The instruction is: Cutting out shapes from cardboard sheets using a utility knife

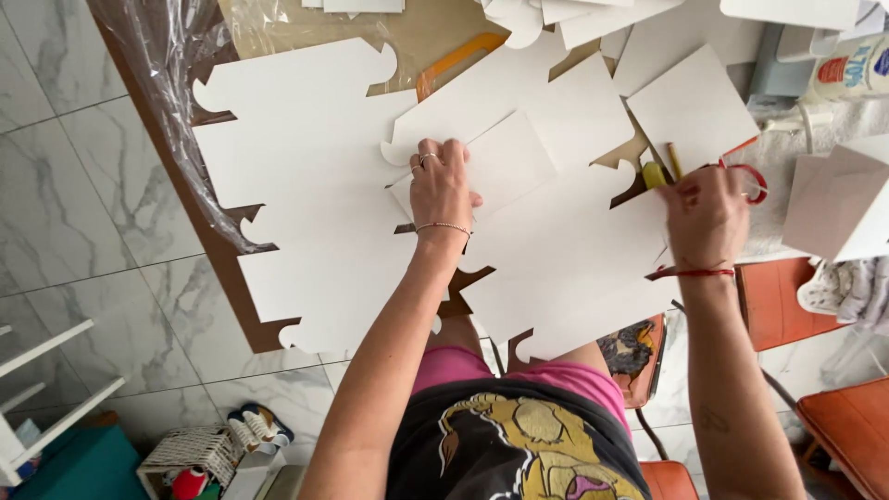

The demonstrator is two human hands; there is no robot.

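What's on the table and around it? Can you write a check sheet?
Surface: brown table, mostly covered.
Job's things: white cut-out boards; small white card under left hand; red-handled scissors at right hand.
Clutter: clear plastic sheet, yellow marker, pencil, glue bottle, white box.
Grippers: both hands bare.
Cables: nothing seen.
Surroundings: marble floor, orange chairs, wicker basket.

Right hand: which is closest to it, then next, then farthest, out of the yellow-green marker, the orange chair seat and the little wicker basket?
From the right hand:
1. Yellow-green marker, just beside the fingers, on the table.
2. Orange chair seat, lower right, below the table.
3. Wicker basket, on the floor, far lower left.
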